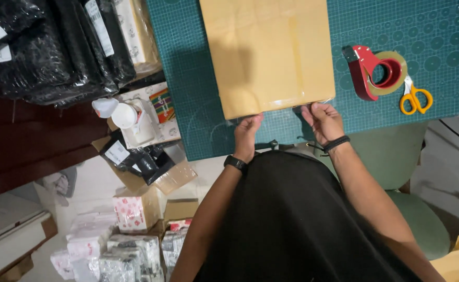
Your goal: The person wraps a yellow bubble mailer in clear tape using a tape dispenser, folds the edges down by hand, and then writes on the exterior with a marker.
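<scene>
Black cloth fills the bottom of the view, and just above it both hands pinch the near edge of a tan parcel (268, 55) wrapped in clear film: left hand (248, 130) closed on the lower-left stretch, right hand (322, 121) closed on the lower-right corner (a dark band on each wrist). That parcel lies flat on the green cutting mat (187, 78), its near edge close to the mat's front border, with bare mat showing on both sides. Well off to the right sit a red tape dispenser (373, 70) and yellow-handled scissors (416, 98), while black plastic bags (46, 47) crowd the far left.
</scene>
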